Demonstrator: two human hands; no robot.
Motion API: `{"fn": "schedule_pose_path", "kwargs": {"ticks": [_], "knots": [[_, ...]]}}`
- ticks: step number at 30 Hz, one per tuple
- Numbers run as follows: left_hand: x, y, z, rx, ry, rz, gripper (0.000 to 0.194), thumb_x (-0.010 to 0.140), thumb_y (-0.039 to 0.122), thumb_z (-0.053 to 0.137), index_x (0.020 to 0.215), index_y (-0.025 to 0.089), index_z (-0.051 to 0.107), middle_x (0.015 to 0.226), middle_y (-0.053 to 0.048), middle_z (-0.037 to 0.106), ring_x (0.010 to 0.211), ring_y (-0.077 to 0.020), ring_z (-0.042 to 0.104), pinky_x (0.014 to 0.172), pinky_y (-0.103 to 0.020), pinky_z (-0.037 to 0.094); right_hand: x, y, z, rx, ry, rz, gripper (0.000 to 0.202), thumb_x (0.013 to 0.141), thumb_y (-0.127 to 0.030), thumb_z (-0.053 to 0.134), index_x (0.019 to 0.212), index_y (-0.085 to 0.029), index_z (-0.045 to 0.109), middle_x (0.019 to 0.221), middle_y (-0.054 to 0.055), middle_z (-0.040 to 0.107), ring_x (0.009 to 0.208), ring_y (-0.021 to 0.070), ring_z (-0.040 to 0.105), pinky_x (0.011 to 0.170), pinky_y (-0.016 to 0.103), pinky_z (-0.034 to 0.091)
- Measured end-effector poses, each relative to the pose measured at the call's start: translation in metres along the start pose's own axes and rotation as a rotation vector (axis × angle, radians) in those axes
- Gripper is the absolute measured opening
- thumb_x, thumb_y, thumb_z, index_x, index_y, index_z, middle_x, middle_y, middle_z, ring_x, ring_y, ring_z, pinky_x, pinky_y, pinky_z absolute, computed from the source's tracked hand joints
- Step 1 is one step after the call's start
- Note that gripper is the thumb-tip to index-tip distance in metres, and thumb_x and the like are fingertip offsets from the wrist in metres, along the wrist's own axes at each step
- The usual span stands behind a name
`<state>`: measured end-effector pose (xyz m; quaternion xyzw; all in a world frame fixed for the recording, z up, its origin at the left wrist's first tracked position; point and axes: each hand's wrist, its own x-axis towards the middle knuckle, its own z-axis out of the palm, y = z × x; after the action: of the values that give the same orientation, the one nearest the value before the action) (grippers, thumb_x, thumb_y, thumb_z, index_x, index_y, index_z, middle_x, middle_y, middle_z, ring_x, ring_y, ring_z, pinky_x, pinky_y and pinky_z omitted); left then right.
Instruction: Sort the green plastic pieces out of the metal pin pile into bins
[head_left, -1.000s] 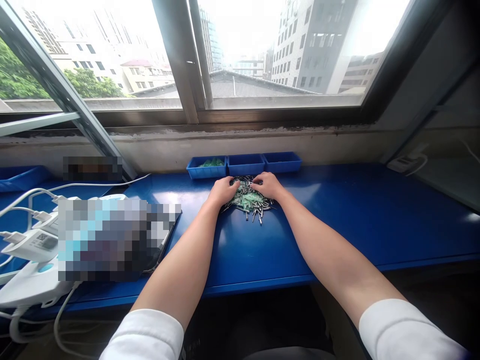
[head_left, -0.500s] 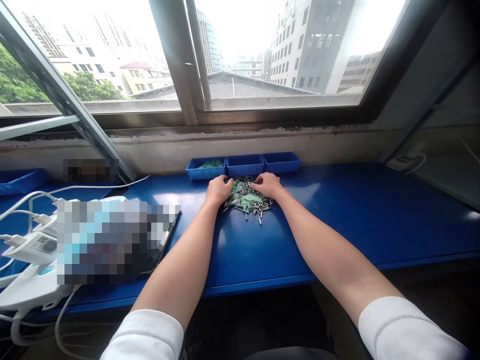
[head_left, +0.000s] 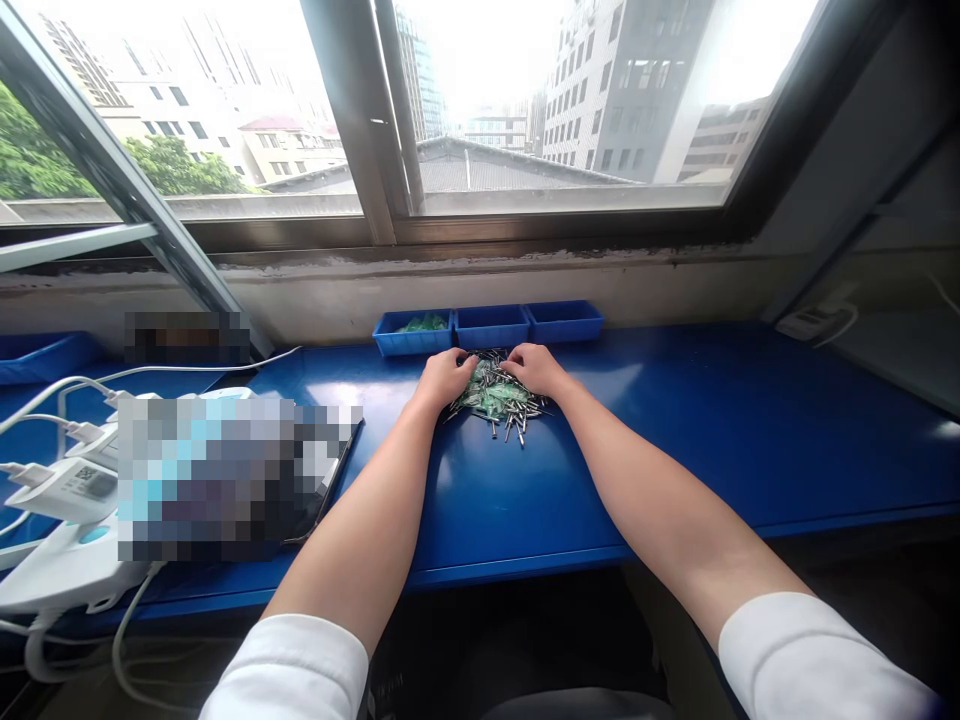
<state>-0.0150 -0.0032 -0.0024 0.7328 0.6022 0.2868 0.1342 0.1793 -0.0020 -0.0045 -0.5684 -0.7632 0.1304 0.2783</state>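
A heap of thin, shiny metal pins (head_left: 517, 418) lies on the blue table, mixed with crumpled green translucent pieces (head_left: 491, 398) that look like small plastic bags. At the heap's left edge is my left hand (head_left: 447, 380), its fingers curled in and its thumb toward the middle. Across from it my right hand (head_left: 540, 368) bends over the right side, thumb and fingertips brought together at the pins. Both hands look closed, but whatever is between the fingertips is too small to make out.
Behind the heap three blue bins stand in a row: the left bin (head_left: 412, 343) holds green pieces, beside a middle bin (head_left: 491, 340) and a right bin (head_left: 566, 335). To the left are a white power strip (head_left: 67, 580) with cables and a blurred-out object (head_left: 217, 480).
My left hand has shifted slightly right, further over the heap. My right hand has moved only a little, staying at the right side of the pins.
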Motion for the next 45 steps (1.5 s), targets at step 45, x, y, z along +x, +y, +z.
{"fn": "schedule_pose_path", "kwargs": {"ticks": [45], "knots": [[-0.007,0.021,-0.001,0.035,0.051,0.188,0.028,0.086,0.021,0.039,0.095,0.019,0.066,0.095,-0.006,0.070,0.089,-0.0197,0.062,0.079,-0.027,0.046,-0.006,-0.024,-0.006,0.626,0.133,-0.095,0.042,0.073,-0.058,0.060,0.073,-0.016,0.065,0.066,0.003,0.065,0.057,0.0131,0.055,0.056,0.025,0.042]]}}
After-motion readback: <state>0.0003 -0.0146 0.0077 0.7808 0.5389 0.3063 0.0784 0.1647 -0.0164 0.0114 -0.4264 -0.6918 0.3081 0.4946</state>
